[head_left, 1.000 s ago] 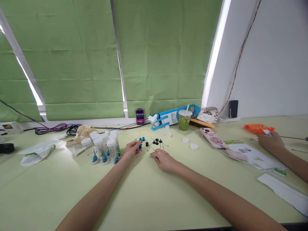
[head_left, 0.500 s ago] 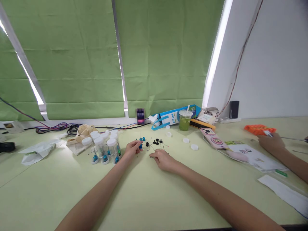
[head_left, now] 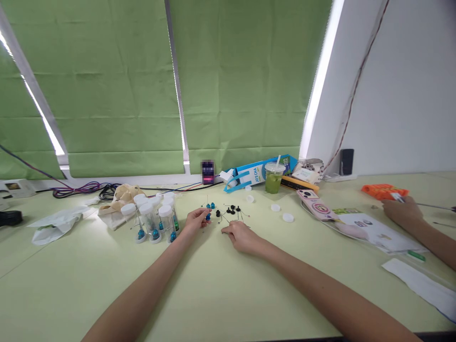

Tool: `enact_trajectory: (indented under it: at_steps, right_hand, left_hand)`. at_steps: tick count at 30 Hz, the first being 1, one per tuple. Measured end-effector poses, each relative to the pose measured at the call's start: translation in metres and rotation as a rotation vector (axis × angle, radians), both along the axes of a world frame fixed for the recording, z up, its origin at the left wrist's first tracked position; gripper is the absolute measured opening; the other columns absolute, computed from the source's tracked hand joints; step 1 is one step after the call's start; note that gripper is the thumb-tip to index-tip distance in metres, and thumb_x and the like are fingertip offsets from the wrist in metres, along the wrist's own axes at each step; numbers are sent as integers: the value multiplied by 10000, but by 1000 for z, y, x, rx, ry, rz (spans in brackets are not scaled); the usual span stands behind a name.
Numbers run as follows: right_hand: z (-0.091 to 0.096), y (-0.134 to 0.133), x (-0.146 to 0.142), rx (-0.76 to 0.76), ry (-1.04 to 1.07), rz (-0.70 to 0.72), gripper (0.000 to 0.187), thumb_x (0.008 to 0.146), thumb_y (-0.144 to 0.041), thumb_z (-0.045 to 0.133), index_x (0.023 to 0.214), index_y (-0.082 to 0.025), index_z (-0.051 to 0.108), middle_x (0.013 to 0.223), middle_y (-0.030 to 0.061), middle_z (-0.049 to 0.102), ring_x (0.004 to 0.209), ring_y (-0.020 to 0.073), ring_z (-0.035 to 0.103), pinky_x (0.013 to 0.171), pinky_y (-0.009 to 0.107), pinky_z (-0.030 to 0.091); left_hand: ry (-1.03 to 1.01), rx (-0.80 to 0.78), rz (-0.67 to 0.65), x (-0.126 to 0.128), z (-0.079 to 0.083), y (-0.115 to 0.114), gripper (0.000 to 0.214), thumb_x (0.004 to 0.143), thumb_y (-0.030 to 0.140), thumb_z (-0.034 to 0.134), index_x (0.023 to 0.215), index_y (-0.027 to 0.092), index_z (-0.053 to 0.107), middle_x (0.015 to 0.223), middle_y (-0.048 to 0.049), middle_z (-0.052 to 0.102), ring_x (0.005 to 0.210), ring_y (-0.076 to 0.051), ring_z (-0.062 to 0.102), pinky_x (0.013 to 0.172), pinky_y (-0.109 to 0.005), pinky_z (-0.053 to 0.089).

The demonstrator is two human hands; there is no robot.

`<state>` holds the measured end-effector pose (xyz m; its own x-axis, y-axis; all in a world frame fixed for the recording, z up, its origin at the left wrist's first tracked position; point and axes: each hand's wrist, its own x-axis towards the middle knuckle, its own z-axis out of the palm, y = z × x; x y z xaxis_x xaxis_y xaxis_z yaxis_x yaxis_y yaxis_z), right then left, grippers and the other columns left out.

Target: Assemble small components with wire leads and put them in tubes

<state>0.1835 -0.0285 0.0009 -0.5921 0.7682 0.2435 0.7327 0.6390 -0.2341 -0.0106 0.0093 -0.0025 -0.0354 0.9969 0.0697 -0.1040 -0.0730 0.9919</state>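
Observation:
My left hand (head_left: 195,220) rests on the pale green table (head_left: 213,289) with its fingers pinched on a small blue bead-headed pin (head_left: 207,216). More blue pins (head_left: 210,206) and several black ones (head_left: 231,209) lie just beyond it. My right hand (head_left: 242,235) lies knuckles up beside them, fingers curled on a thin metal piece that I cannot make out. A cluster of clear vials with white caps (head_left: 154,217), blue bits inside, stands left of my left hand.
Loose white caps (head_left: 287,217), a green iced drink (head_left: 273,177), a blue carton (head_left: 251,175), a pink phone (head_left: 315,205) and papers (head_left: 377,232) lie to the right. Another person's hand (head_left: 404,211) works near an orange packet (head_left: 383,190). Cables (head_left: 81,189), beige cloth and a plastic bag (head_left: 57,224) sit at left.
Almost nothing; both hands stay in place among the pins and the view has shifted slightly.

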Motion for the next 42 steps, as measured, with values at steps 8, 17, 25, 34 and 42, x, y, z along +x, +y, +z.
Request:
enact_trajectory:
  at_steps: [8,17,25,34,42]
  right_hand:
    - [1,-1,-1,-7,-7,-16,272,758,-35,473,907,-185,643,782,60,537,778,168,494,595,204,289]
    - [1,-1,-2,-1,-12,-20,268,755,-32,458,871,-179,649,782,58,545,762,160,498,608,208,297]
    - [-1,0,-3,-7,-7,-34,306,746,-21,472,935,-189,645,817,66,557,796,170,510,597,206,297]
    - [-2,0,-2,3,-1,-23,326,747,-25,457,964,-188,639,845,69,563,817,172,515,606,213,311]
    - [-4,2,-1,33,7,-24,352,752,-19,461,1005,-198,628,853,65,566,818,166,517,600,215,310]
  left_hand:
    - [5,5,0,0,0,0,396,556,463,699,796,149,682,699,-43,639,525,-116,574,479,-213,405]
    - [9,10,-2,0,1,-1,400,563,471,693,806,153,685,704,-47,643,530,-117,577,485,-214,411]
    - [5,8,5,0,0,0,387,554,464,700,790,158,689,684,-35,643,515,-109,576,482,-212,412]
    - [6,7,6,1,1,-1,387,561,461,701,793,151,686,682,-31,629,519,-106,575,481,-207,414]
    - [9,7,5,1,1,-1,395,553,463,704,786,144,684,679,-36,625,517,-108,570,479,-207,417]
